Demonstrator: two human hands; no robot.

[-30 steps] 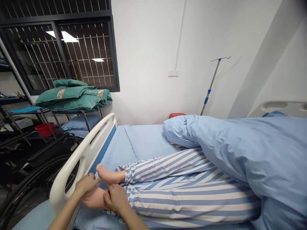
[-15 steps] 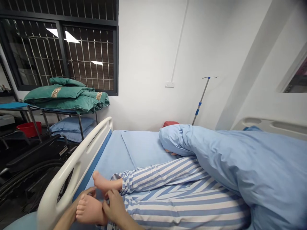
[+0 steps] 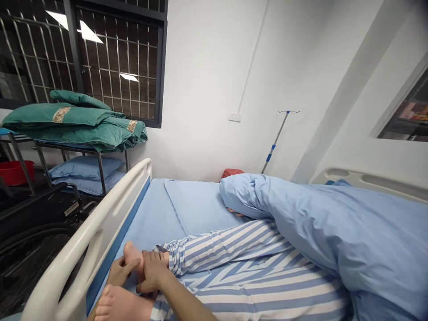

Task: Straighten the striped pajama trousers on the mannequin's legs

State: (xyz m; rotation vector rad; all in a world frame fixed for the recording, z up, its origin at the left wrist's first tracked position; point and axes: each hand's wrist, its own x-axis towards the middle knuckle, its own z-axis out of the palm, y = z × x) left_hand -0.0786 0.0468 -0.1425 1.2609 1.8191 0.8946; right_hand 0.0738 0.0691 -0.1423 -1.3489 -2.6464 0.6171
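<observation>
A figure in blue-and-white striped trousers (image 3: pixel 234 245) lies on the bed, its smooth bare feet looking like a manikin's. My right hand (image 3: pixel 154 269) is wrapped over the ankle of the far foot (image 3: pixel 132 252), just below the bunched trouser cuff. On the sole side, my left hand (image 3: pixel 119 271) grips the front part of that same foot, thumb towards me; some of its fingers are hidden. The near foot (image 3: pixel 123 305) rests closer to me, in front of my left forearm, toes pointing left. A blue quilt (image 3: pixel 301 223) covers the figure's upper part.
At the left stands the cream bed footboard (image 3: pixel 96 218), with a wheelchair (image 3: pixel 36 232) beyond it. Green folded bedding (image 3: pixel 76 125) lies on a metal rack above blue pillows (image 3: pixel 87 169). An IV pole (image 3: pixel 276 142) and a red object (image 3: pixel 230 173) are behind the bed.
My right hand has moved from between the feet onto the far ankle. My left hand has come up from behind the near foot to the far one. The view has shifted slightly.
</observation>
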